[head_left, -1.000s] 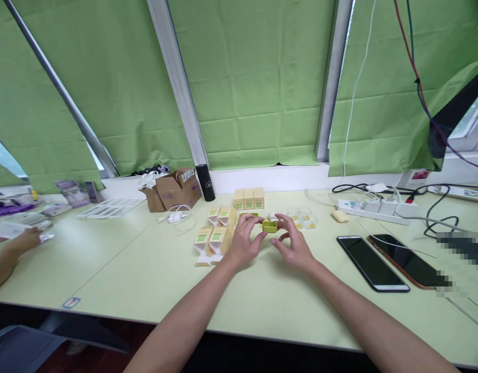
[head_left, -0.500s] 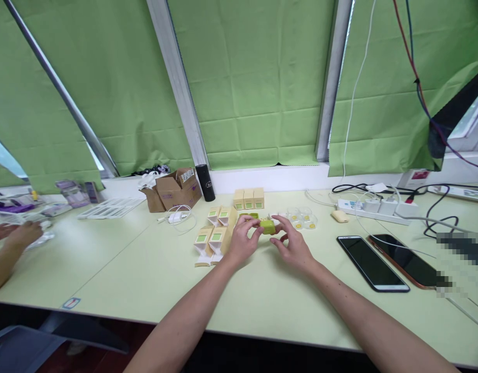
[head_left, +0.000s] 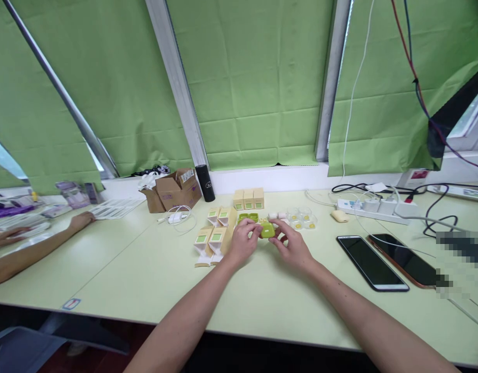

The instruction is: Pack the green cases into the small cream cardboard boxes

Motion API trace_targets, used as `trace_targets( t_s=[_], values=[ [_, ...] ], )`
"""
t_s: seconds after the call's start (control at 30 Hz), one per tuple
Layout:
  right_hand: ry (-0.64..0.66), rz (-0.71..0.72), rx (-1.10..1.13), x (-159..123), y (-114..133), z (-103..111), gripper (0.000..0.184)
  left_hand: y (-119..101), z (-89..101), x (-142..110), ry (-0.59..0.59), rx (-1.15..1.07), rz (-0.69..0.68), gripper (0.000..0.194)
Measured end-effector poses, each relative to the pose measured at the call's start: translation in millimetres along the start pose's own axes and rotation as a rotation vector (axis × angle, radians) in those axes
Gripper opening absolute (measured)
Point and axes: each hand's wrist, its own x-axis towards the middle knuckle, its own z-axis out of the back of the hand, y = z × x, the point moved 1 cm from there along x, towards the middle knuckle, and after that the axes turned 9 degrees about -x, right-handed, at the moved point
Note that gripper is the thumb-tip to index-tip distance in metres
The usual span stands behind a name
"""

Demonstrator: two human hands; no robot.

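Note:
Between my two hands is a small green case (head_left: 267, 230) with rounded corners, its flat face turned toward me. My left hand (head_left: 244, 239) pinches its left side, and my right hand (head_left: 291, 242) grips the right side with thumb and fingers. Just behind it lies an open green case (head_left: 248, 217). Small white round pieces (head_left: 277, 215) sit behind my right fingers, partly covered. To the right of them are clear round containers (head_left: 302, 218) with yellow centres. Left of my left hand, several opened cardboard boxes (head_left: 209, 237) with green windows stand in pairs.
Three closed small boxes (head_left: 248, 199) stand at the back. A brown carton (head_left: 172, 190) and black cylinder (head_left: 205, 183) are behind left. Two phones (head_left: 373, 263) and a power strip (head_left: 378, 208) lie right. Another person's arms (head_left: 40, 241) reach in from the left.
The green case has tilted so its flat face shows more, with both hands still on it. At the left, the other person's hand has moved right, to the white tray.

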Motion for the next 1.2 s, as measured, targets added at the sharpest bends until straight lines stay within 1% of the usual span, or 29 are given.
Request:
trace_targets(
  t_s=[0.1,0.23,0.27,0.4,0.5,0.7,0.87,1.0,1.2],
  values=[
    [0.002,-0.016,0.027,1,1,1,0.045,2,1.4,0,0.010,0.008,-0.028,0.044],
    [0.016,-0.058,0.086,1,1,1,0.045,1,5.9,0,0.008,0.062,-0.113,0.025],
    [0.018,-0.067,0.099,1,1,1,0.044,-1,7.1,0,0.016,0.077,-0.132,0.024],
    [0.021,-0.090,0.142,2,0,0,0.044,-6,11.2,1,0.058,0.124,-0.204,0.040],
    [0.026,-0.106,0.189,2,-1,-1,0.044,-9,12.6,2,0.056,0.161,-0.266,0.047],
    [0.069,-0.129,0.263,1,-4,-2,0.046,-12,12.1,2,0.081,0.208,-0.306,0.048],
    [0.099,-0.139,0.293,1,-5,-2,0.045,-15,11.5,1,0.073,0.235,-0.343,0.047],
    [0.115,-0.129,0.277,1,-5,-2,0.046,-18,10.4,1,0.131,0.297,-0.360,0.050],
    [0.086,-0.098,0.168,1,-2,-3,0.043,-23,8.5,0,0.240,0.333,-0.388,0.059]
  ],
)
